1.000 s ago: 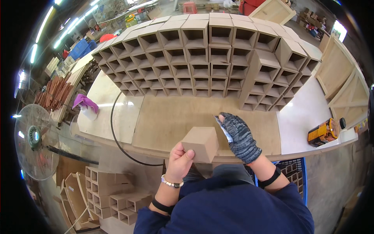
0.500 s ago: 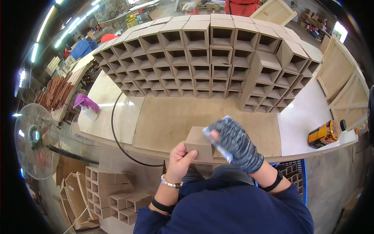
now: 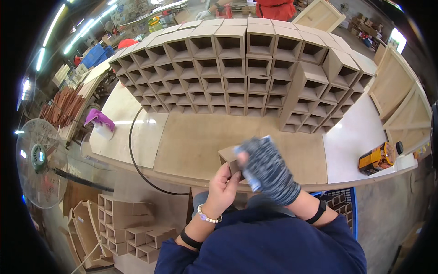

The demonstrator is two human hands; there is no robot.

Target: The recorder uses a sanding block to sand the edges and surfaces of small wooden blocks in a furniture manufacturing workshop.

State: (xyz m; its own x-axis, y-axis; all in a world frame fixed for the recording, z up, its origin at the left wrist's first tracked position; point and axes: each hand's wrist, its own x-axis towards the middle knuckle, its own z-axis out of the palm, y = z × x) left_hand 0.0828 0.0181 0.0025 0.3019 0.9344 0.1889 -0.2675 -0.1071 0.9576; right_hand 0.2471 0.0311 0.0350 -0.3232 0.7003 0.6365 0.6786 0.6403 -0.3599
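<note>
At the table's near edge, my bare left hand [image 3: 222, 188], with a bead bracelet at the wrist, grips a small brown open-ended box [image 3: 226, 154] between thumb and fingers. The box is tilted, and part of it is hidden behind my hands. My right hand [image 3: 270, 172], in a grey knitted glove that leaves the fingertips bare, is closed on a folded bluish-white sheet [image 3: 255, 183] against the box's right side. Motion blurs this hand, and I cannot tell whether the sheet is cloth or paper. Beyond them, a wall of similar brown boxes [image 3: 212, 68] stands stacked, open ends facing me.
A black hose [image 3: 133, 150] crosses the table's left side near a bottle with a purple cloth [image 3: 100, 119]. An orange-and-black container [image 3: 376, 157] lies at right. More boxes [image 3: 121, 219] and a fan [image 3: 40, 157] stand lower left; a blue crate [image 3: 353, 205] sits lower right.
The box has turned, so its open end now shows at the left. My left hand has shifted right with it, and my right hand has moved slightly down and left over it.
</note>
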